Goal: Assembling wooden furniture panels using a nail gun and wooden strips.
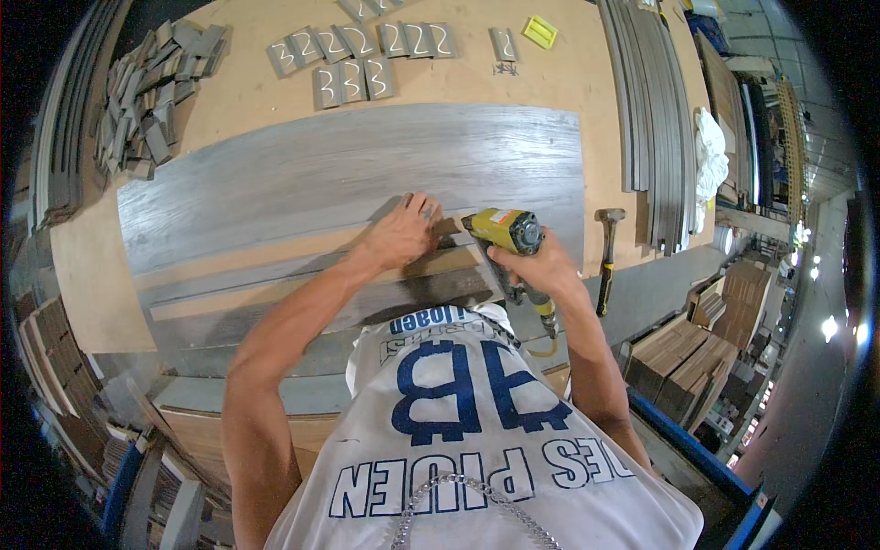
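My right hand [541, 268] is wrapped round the grip of a yellow and black pneumatic nail gun [502, 229], which has an air hose fitting at its lower end. The gun's nose points left, close to a small wood piece [449, 226]. My left hand [408, 231], its fingers curled, holds that piece down at the near edge of a wide grey wood-grain panel [357, 165]. Part of the piece is hidden under the fingers. Long narrow grey strips [229, 280] lie along the panel's near side, below my left forearm.
Small grey blocks with white marks [353, 81] sit in rows beyond the panel, near a yellow plastic piece [541, 32]. Loose offcuts [151, 96] are heaped at far left. Grey boards [646, 110] and a white cloth [710, 156] lie right, a hammer [608, 261] nearer.
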A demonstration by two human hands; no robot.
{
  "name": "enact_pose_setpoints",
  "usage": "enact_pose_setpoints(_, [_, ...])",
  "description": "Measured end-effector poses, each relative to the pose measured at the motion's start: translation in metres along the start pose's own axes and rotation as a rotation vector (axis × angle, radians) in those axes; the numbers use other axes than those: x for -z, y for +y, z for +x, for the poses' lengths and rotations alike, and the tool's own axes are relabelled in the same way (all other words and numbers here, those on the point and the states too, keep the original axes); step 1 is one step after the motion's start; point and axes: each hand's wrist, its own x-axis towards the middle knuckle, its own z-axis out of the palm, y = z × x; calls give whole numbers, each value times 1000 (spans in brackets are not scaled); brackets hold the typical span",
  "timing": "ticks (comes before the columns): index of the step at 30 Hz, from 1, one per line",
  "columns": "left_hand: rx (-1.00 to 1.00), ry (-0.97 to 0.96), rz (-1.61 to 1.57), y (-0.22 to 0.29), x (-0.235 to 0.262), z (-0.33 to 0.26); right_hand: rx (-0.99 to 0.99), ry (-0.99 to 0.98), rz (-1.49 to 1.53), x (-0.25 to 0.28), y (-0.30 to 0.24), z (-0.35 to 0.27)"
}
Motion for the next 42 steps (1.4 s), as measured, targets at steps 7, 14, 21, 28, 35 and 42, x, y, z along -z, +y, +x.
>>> enact_pose_setpoints(7, [149,-64,-379,-1,4,-1,20,-71,-37,-8,-7,8])
enact_pose_setpoints(14, [72,57,-307,-5,-7,-6,17,-101,-38,-11,-25,6])
enact_pose_setpoints(21, [89,182,-317,-3,-11,-10,11,-86,-6,-17,-26,6])
enact_pose_setpoints(28, [103,-121,-292,-4,7,-6,15,-70,9,-21,-17,13])
enact_pose_setpoints(35, [64,-150,-214,-4,8,-4,31,-17,-92,-24,-18,13])
enact_pose_setpoints(42, [94,-162,-328,-5,6,-3,44,-14,-42,-21,-30,0])
